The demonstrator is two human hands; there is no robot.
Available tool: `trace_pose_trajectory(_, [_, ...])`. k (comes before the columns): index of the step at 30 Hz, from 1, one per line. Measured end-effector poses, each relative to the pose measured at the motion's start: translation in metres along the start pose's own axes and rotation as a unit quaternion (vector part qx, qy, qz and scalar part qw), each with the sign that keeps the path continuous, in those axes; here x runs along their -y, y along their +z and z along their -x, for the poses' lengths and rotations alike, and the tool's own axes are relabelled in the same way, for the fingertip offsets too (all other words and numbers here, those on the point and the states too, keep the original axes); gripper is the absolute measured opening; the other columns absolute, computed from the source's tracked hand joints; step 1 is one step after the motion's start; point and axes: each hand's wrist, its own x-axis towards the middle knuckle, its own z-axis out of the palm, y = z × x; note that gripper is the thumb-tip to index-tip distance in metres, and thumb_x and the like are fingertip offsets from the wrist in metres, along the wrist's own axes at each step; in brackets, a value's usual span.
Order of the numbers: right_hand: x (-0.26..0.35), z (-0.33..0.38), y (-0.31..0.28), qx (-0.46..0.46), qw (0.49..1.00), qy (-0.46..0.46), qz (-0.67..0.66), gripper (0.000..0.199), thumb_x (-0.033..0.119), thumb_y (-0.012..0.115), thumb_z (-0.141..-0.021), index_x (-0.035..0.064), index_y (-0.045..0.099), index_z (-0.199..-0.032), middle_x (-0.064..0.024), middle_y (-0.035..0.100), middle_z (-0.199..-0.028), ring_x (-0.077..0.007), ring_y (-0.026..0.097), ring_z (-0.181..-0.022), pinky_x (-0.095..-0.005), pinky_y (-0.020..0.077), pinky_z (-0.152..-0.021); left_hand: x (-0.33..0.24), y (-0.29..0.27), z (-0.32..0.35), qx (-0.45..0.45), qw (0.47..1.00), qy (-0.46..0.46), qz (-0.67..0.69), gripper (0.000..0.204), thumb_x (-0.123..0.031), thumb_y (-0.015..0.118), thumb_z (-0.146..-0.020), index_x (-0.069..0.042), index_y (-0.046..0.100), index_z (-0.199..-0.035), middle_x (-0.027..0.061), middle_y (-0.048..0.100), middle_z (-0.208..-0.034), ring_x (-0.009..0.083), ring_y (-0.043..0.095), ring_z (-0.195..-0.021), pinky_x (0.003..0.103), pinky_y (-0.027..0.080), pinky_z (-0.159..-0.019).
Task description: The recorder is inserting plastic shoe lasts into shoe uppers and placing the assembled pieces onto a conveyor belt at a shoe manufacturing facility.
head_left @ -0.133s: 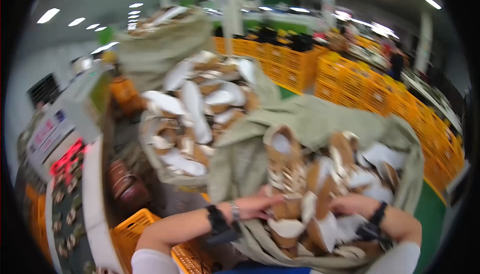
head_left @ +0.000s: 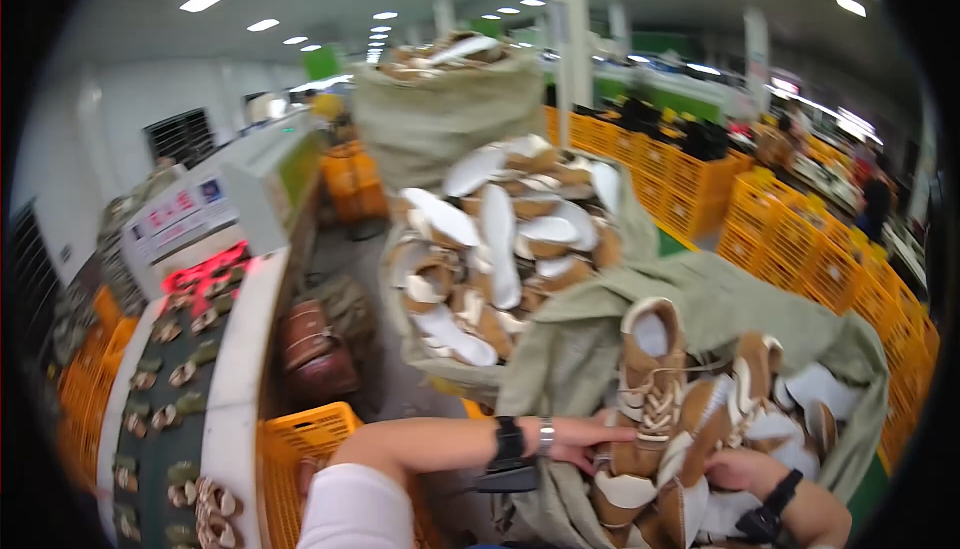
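A large grey-green cloth sack [head_left: 560, 349] lies open in front of me, heaped with tan and white sneakers. My left hand [head_left: 580, 439] grips a tan lace-up sneaker [head_left: 650, 384], which stands toe down with its pale opening upward. My right hand [head_left: 742, 469] is closed at the side of another tan and white sneaker [head_left: 692, 439], its fingertips partly hidden by the shoe. The two sneakers are side by side on top of the heap. More white insole-like pieces and shoes fill the sack behind my right hand.
A second full sack [head_left: 440, 374] stands beyond, a third [head_left: 450, 99] farther back. At left runs a conveyor belt [head_left: 165, 449] carrying small shoe pieces, beside an orange crate [head_left: 310, 424] and a brown bag [head_left: 315, 349]. Orange crates [head_left: 700, 189] line the right, near pillars.
My view has swung left, so the sacks, belt and hands appear farther right and lower. Both hands stay at the sneakers.
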Motion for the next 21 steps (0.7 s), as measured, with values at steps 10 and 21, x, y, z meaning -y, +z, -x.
trace_pose_trajectory(10, [0.014, 0.043, 0.039, -0.04, 0.992, -0.083, -0.085, 0.045, 0.01, 0.055, -0.076, 0.0041, 0.045, -0.12, -0.0085, 0.053, -0.116, -0.0223, 0.05, -0.106, -0.0375, 0.0371, -0.095, 0.028, 0.049, -0.008, 0.092, 0.965, 0.179, 0.169, 0.06, -0.028, 0.057, -0.087, -0.015, 0.024, -0.136, 0.0014, 0.04, -0.135, 0.0148, 0.049, -0.113, 0.033, 0.042, -0.095])
trace_pose_trajectory(21, [-0.125, 0.018, -0.42, 0.045, 0.982, -0.158, -0.089, 0.035, 0.007, 0.059, -0.077, 0.0038, 0.051, -0.111, -0.0079, 0.059, -0.094, -0.0195, 0.057, -0.087, -0.0322, 0.0456, -0.078, -0.055, 0.154, 0.119, 0.189, 0.894, 0.406, 0.004, 0.077, -0.017, 0.064, -0.079, -0.012, 0.016, -0.139, 0.0033, 0.037, -0.134, 0.0121, 0.042, -0.115, 0.028, 0.034, -0.099])
